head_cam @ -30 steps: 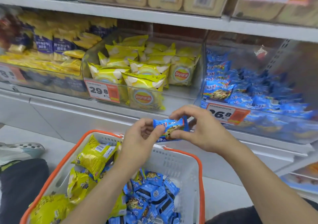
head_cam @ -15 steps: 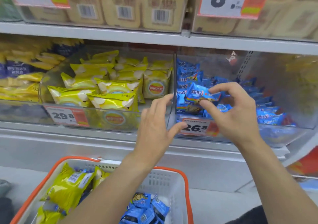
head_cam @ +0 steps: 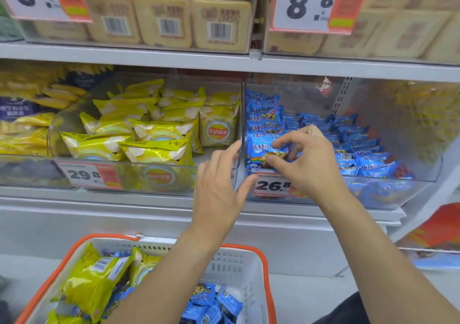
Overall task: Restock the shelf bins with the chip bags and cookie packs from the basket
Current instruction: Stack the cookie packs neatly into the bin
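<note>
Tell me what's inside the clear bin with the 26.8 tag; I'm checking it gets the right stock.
Blue cookie packs fill the clear bin. The right hand pinches one cookie pack at its front left. Lower layers are hidden.

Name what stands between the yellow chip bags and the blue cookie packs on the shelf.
In the head view, the clear bin walls separate the chip bags from the cookie packs.

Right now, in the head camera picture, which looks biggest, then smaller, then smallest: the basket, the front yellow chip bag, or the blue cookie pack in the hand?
1. Basket, though it is nearest the camera.
2. Front yellow chip bag.
3. Blue cookie pack, pinched by the right hand.
</note>
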